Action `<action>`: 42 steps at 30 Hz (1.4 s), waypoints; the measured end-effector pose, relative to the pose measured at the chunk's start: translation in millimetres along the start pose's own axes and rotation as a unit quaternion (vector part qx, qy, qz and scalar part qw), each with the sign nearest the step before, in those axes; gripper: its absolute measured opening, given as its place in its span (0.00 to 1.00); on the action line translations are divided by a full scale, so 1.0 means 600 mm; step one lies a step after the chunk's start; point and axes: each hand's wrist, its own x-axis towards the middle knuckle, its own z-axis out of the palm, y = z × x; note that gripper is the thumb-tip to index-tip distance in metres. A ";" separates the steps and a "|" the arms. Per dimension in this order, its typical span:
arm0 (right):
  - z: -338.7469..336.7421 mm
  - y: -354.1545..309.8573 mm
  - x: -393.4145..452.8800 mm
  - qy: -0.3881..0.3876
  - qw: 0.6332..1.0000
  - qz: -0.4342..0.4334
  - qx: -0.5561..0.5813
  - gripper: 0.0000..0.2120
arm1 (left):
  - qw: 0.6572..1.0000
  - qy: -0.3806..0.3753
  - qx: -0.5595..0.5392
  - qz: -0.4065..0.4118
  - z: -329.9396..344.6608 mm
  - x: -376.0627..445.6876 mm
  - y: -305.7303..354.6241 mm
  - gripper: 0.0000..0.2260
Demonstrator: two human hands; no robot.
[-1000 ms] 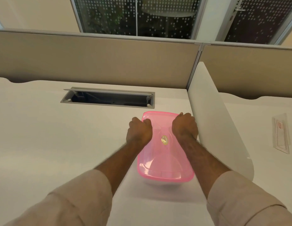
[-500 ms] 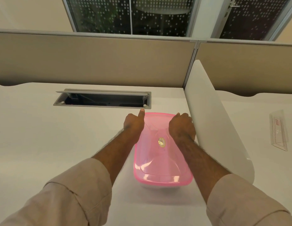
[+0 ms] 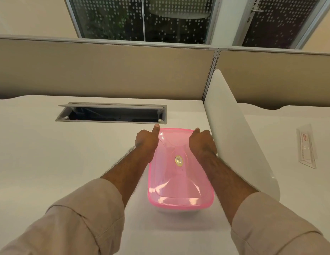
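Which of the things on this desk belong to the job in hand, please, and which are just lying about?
In the job: left hand and right hand, each at a far corner of the pink lid; the container under it.
Lying about: open cable hatch, white divider, clear packet far right.

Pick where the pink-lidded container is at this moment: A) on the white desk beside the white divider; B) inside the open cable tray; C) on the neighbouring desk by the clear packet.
A: the pink-lidded container sits on the white desk right next to the white divider, with the left hand and right hand gripping its far corners.
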 end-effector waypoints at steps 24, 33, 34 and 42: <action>0.003 0.008 0.059 -0.077 0.996 0.014 0.046 0.33 | 0.906 -0.089 0.383 0.154 0.001 0.044 0.031 0.16; -0.007 0.004 0.063 -0.118 0.992 -0.046 0.002 0.21 | 0.875 -0.071 0.444 0.181 0.002 0.043 0.022 0.13; -0.006 0.005 0.065 -0.114 0.993 -0.040 0.005 0.21 | 0.876 -0.070 0.441 0.181 0.002 0.040 0.023 0.13; -0.002 0.000 0.067 -0.076 0.996 0.017 0.037 0.16 | 0.943 -0.011 0.302 0.140 0.011 0.029 0.020 0.12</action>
